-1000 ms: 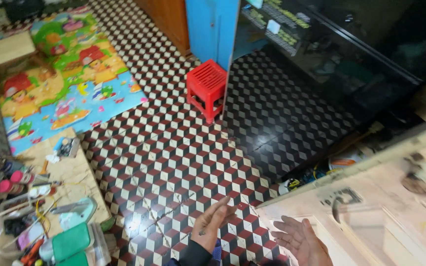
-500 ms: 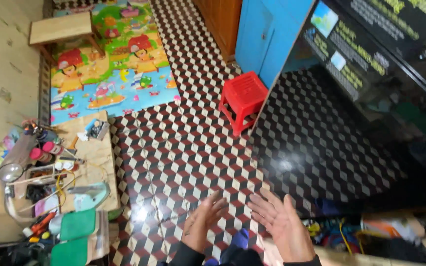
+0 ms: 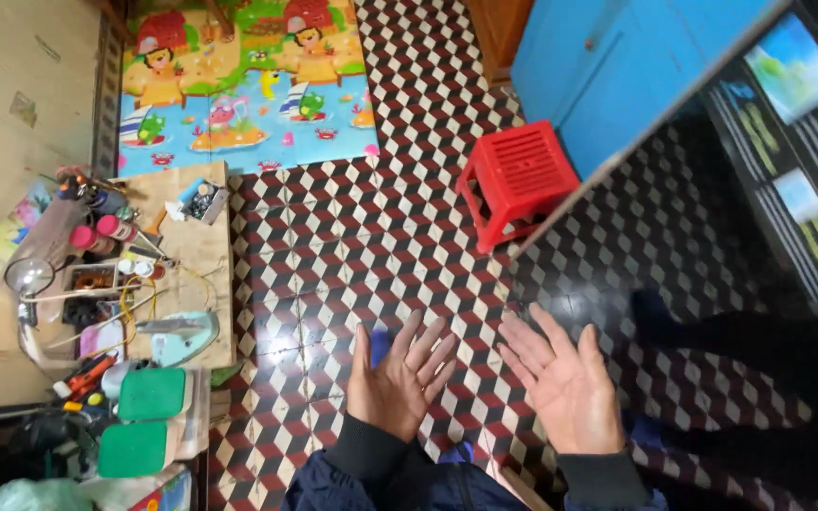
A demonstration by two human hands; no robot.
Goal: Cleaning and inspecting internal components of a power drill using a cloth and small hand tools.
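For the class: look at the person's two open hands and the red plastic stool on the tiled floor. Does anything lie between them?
Nothing visible does: only bare patterned floor separates the left hand and right hand from the red stool.

Two hands [image 3: 485,378], one red stool [image 3: 515,180]

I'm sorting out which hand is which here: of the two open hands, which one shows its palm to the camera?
The right hand does: its palm faces up, fingers spread. The left hand shows its back instead. Both hold nothing.
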